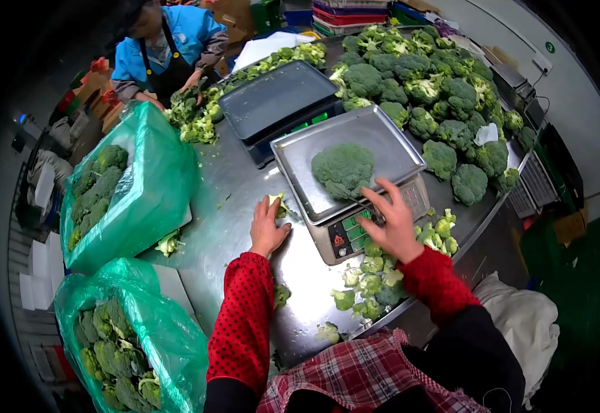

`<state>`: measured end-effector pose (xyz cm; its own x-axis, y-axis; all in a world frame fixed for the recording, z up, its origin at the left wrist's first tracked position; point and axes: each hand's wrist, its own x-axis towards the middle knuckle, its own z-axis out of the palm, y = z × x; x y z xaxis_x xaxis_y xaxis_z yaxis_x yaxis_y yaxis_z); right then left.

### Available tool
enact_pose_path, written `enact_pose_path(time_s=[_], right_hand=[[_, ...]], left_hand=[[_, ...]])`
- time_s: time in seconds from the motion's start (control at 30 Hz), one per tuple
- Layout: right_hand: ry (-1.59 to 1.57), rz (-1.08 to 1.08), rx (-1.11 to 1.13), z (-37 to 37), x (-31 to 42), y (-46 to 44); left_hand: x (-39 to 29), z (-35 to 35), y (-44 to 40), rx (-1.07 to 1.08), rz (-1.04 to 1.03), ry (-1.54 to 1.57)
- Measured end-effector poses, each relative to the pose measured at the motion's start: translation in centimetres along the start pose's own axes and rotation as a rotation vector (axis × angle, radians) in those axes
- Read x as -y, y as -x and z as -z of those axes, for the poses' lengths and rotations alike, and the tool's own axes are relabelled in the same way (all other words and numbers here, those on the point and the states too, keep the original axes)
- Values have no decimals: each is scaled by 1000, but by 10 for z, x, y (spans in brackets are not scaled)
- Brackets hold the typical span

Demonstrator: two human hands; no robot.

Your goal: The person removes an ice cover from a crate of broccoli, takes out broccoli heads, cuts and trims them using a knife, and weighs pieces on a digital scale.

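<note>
A single broccoli head [343, 171] lies on the metal pan [396, 148] of a weighing scale. My right hand [393, 227] is at the pan's near edge, its fingertips by the broccoli. Between its thumb and fingers sits a thin dark tool [377, 215], perhaps a small knife; the hand partly hides it. To the left of the scale, my left hand [268, 230] rests on the steel table [228, 220] with fingers stretched out. A pale broccoli piece [279, 204] lies at its fingertips. The scale's green keypad [355, 232] shows below the pan.
A second scale [279, 96] stands behind. Broccoli heads [444, 96] are piled at back right; cut stems [372, 282] lie at the near edge. Two green-lined boxes [166, 193] of broccoli stand left. Across the table, another person [169, 51] handles broccoli pieces.
</note>
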<state>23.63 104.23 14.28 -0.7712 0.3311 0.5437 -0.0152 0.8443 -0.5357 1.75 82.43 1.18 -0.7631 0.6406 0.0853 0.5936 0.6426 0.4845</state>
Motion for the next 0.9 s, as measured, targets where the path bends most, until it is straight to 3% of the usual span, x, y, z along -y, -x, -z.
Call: enact_pose_path(time_s=[0.07,0.13,0.2,0.27,0.4,0.53,0.6,0.77,0.87,0.9], right_hand=[[-143,-57,1,-4,7,34],[-189,-115,37,-10,21,62],[-411,-237,202,-16,37,94],[-425,-196,261,-23,49,105],[-439,-218,317,-31,58,107],[-428,-163,343,-32,54,116],[-419,-228,372,-30,53,124],[-461,-296,417,-32,54,139],[-454,-331,333,-19,47,132],[-363,-366,343,-9,44,123]], left_hand=[[7,0,-2,-39,-44,8],[4,7,2,50,120,70],[5,10,12,12,79,75],[19,-1,10,-159,-95,48],[-2,-1,7,-62,73,164],[-16,-8,36,-89,83,195],[-23,-7,57,-104,-87,33],[-66,4,111,-82,-182,-282],[-87,21,133,-186,-196,-151],[-89,23,137,-325,-199,-3]])
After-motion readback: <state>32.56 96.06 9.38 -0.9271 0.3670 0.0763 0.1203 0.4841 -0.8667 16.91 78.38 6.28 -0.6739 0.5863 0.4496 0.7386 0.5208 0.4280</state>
